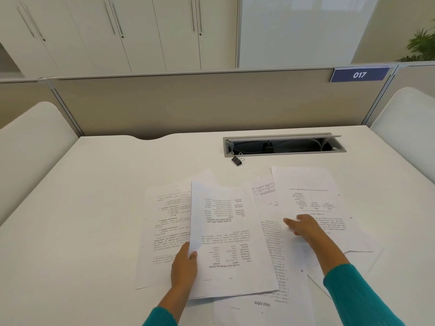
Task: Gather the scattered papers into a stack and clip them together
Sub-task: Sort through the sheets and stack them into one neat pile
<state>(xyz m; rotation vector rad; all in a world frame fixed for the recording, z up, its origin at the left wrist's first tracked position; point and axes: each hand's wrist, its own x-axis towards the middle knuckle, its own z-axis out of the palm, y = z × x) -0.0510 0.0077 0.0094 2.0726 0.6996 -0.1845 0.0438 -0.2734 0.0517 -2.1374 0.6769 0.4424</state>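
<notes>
**Papers spread, clip waiting beyond**

On the white table (82, 208), the left hand (184, 267) pinches the lower left edge of a printed sheet (231, 236), thumb on top. Just right of that sheet, the right hand (303, 228) lies open, fingers flat on overlapping papers (313, 196). Beyond the sheet sits a black binder clip (237, 160), beside the cable tray (282, 144).

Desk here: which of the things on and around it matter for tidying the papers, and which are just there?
Part of the job:
- scattered papers
- sheet held by the left hand
- right hand on the right-side pages
- black binder clip, untouched at the back

Just lying about:
- open cable tray
- 017 sign
- cabinets
- plant
</notes>
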